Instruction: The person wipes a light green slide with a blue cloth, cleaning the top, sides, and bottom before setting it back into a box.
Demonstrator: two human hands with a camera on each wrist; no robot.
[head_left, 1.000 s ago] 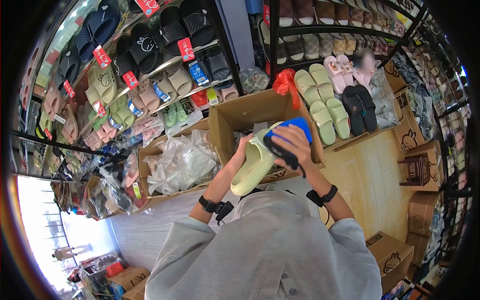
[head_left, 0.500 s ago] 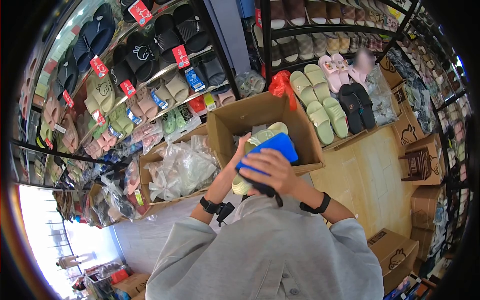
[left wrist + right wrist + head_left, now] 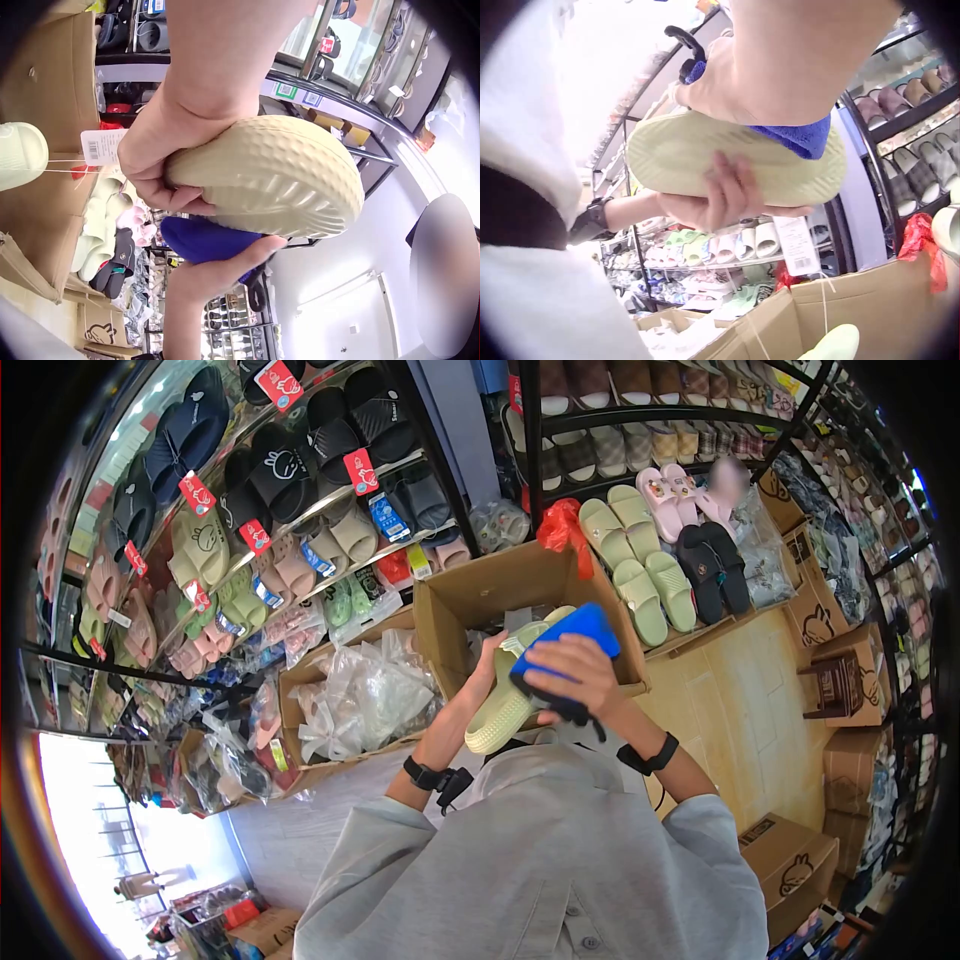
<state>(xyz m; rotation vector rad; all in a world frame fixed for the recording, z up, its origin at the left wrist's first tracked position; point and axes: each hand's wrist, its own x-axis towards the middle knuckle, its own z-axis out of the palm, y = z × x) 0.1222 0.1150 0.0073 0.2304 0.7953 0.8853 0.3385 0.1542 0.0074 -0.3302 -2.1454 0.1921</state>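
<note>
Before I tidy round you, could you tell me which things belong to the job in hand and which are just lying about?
In use:
Pale slipper, in the left hand
Blue cloth, in the right hand, against the slipper

Lying about:
Red bag
Black slippers
Green slippers
Plastic bags

I'm wearing a loose, light grey fabric shirt point(image 3: 530, 840) with short, wide sleeves; the left sleeve point(image 3: 362, 845) and the right sleeve point(image 3: 705, 830) both leave my forearms bare. Down the shirt runs a stitched placket point(image 3: 560, 925) with small round grey buttons point(image 3: 573, 911). A black wristband point(image 3: 422, 771) with a bulky black module point(image 3: 455, 787) sits behind my left hand point(image 3: 484, 678), and a plain-looking black strap point(image 3: 652, 756) circles the wrist behind my right hand point(image 3: 577, 670).
</note>
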